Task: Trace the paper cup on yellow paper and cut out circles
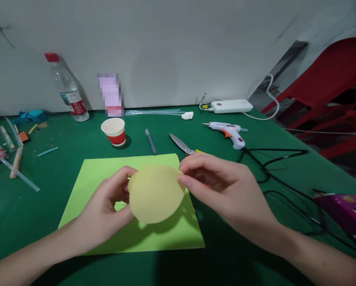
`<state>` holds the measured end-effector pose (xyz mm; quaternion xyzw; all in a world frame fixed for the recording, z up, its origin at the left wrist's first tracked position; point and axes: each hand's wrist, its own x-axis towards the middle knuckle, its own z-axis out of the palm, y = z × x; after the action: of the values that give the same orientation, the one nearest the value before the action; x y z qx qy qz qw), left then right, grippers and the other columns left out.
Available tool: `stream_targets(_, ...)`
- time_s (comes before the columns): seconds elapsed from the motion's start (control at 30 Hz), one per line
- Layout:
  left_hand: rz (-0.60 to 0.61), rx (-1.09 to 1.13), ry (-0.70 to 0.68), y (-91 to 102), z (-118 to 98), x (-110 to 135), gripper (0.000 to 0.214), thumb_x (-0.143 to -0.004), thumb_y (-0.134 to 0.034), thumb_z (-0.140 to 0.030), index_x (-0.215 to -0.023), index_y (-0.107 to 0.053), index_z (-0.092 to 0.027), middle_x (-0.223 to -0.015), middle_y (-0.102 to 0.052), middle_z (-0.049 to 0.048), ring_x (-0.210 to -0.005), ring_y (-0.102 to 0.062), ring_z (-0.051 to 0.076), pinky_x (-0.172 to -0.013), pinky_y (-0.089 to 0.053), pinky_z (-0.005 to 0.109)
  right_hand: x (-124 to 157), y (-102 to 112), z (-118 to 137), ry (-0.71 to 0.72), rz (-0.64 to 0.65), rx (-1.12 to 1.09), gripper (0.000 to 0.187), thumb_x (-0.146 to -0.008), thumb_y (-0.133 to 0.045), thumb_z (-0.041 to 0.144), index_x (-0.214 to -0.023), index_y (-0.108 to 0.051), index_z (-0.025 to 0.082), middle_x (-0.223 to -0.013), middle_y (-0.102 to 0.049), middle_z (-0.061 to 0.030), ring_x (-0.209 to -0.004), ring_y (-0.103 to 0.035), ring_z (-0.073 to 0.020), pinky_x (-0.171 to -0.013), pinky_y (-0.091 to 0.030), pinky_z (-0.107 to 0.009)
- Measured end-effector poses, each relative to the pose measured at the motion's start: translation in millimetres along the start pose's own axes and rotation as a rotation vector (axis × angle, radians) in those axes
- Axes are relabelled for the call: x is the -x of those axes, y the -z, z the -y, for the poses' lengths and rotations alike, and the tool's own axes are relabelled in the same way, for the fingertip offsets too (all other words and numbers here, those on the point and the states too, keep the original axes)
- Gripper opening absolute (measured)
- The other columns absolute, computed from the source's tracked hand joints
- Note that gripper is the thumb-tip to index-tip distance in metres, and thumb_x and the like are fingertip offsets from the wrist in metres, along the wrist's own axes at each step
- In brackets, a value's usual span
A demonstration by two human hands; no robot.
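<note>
Between my two hands is a rounded yellow paper cutout (pixel 156 194), raised over a sheet of lime-green paper (pixel 91 178). My left hand (pixel 108 202) holds the cutout's left edge, its fingertips partly hidden behind the paper. At the upper right edge, my right hand (pixel 222 182) pinches it between thumb and fingers. Scissors (pixel 182 145) lie just beyond my right hand, blades pointing away to the left, their handles mostly covered by that hand. A dark pen (pixel 151 142) rests past the green sheet's far edge.
A paper cup (pixel 114 132) and a water bottle (pixel 70 93) stand at the back left. A glue gun (pixel 228 132) lies at right, its black cord looping beside my right arm. A white power strip (pixel 231 106) sits by the wall. Glue sticks and scraps (pixel 17 161) lie far left.
</note>
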<state>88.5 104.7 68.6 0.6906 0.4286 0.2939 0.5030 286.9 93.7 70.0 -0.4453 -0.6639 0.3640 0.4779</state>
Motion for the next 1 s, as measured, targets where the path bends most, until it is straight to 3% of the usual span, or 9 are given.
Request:
stream_targets(0.1, 0.108, -0.051, 0.035, 2.7, 3.2, 4.3, 0.03, -0.07, -0.051, -0.018, -0.099, -0.06, -0.023, -0.096, -0.064, 0.0021, -0.08, -0.059, 0.016, -0.069, -0.049, 0.021, 1.6, 0.7, 3.5, 0.109, -0.056, 0.094, 0.011, -0.075, -0.055, 0.013, -0.067, -0.055, 0.021, -0.065, -0.059, -0.001, -0.054, -0.05, -0.011, -0.043, -0.039, -0.021)
stream_targets(0.23, 0.111, 0.102, 0.11, 4.5, 8.4, 10.9, 0.037, -0.079, -0.043, -0.029, -0.112, -0.058, -0.028, -0.111, -0.061, 0.0012, -0.093, -0.059, 0.02, -0.086, -0.044, 0.029, 3.9, 0.5, 6.5, 0.248, -0.081, 0.232, 0.014, -0.073, -0.053, 0.008, -0.067, -0.055, 0.021, -0.061, -0.059, -0.0003, -0.048, -0.047, -0.0097, -0.04, -0.037, -0.022)
stream_targets(0.4, 0.287, 0.024, 0.08, -4.5, 0.8, 4.8, 0.031, -0.077, -0.057, -0.036, -0.106, -0.061, -0.025, -0.082, -0.066, 0.0005, -0.07, -0.058, 0.016, -0.061, -0.046, 0.022, 7.6, -6.4, 6.5, 0.22, -0.032, 0.202, 0.014, -0.071, -0.055, 0.007, -0.064, -0.056, 0.019, -0.059, -0.059, 0.0002, -0.045, -0.048, -0.0081, -0.038, -0.039, -0.019)
stream_targets(0.53, 0.367, -0.025, 0.11, -9.3, -2.0, 3.9, 0.026, -0.084, -0.048, -0.037, -0.101, -0.062, -0.024, -0.08, -0.065, 0.0, -0.07, -0.059, 0.015, -0.058, -0.045, 0.021, 8.6, -9.1, 6.6, 0.161, 0.024, 0.147, 0.014, -0.071, -0.055, 0.007, -0.064, -0.056, 0.019, -0.06, -0.059, 0.0007, -0.047, -0.049, -0.008, -0.04, -0.04, -0.018)
stream_targets(0.63, 0.301, -0.126, 0.01, -10.2, 2.7, 4.7, 0.035, -0.082, -0.052, -0.036, -0.117, -0.052, -0.03, -0.106, -0.062, -0.0004, -0.096, -0.057, 0.018, -0.08, -0.046, 0.023, 7.0, -7.5, 2.9, 0.216, 0.085, 0.162, 0.014, -0.072, -0.054, 0.004, -0.069, -0.057, 0.018, -0.064, -0.058, 0.0009, -0.049, -0.047, -0.0062, -0.043, -0.039, -0.016)
stream_targets(0.73, 0.246, -0.224, -0.025, -12.6, 13.8, 1.1, 0.054, -0.078, -0.059, -0.035, -0.127, -0.036, -0.034, -0.13, -0.046, -0.0011, -0.116, -0.045, 0.019, -0.095, -0.039, 0.027, 3.9, -6.4, -8.3, 0.304, 0.177, 0.299, 0.015, -0.074, -0.05, 0.004, -0.075, -0.058, 0.016, -0.074, -0.061, -0.0015, -0.059, -0.053, -0.0087, -0.051, -0.041, -0.019)
stream_targets(0.87, 0.205, -0.371, -0.078, -19.8, 36.2, -8.7, 0.053, -0.076, -0.061, -0.031, -0.123, -0.038, -0.028, -0.124, -0.05, 0.0029, -0.111, -0.047, 0.02, -0.092, -0.042, 0.033, -1.5, -8.4, -27.7, 0.054, 0.403, 0.577, 0.015, -0.073, -0.052, 0.007, -0.083, -0.06, 0.017, -0.083, -0.063, -0.0031, -0.071, -0.059, -0.0161, -0.058, -0.042, -0.026)
stream_targets(1.0, 0.177, -0.622, -0.198, -24.9, 57.4, -17.5, 0.048, -0.078, -0.059, -0.03, -0.121, -0.041, -0.022, -0.115, -0.054, 0.0046, -0.105, -0.048, 0.02, -0.088, -0.043, 0.038, -7.8, -8.7, -40.3, -0.082, 0.49, 0.699, 0.02, -0.079, -0.051, 0.013, -0.095, -0.061, 0.017, -0.09, -0.064, -0.004, -0.076, -0.06, -0.0194, -0.064, -0.044, -0.031)
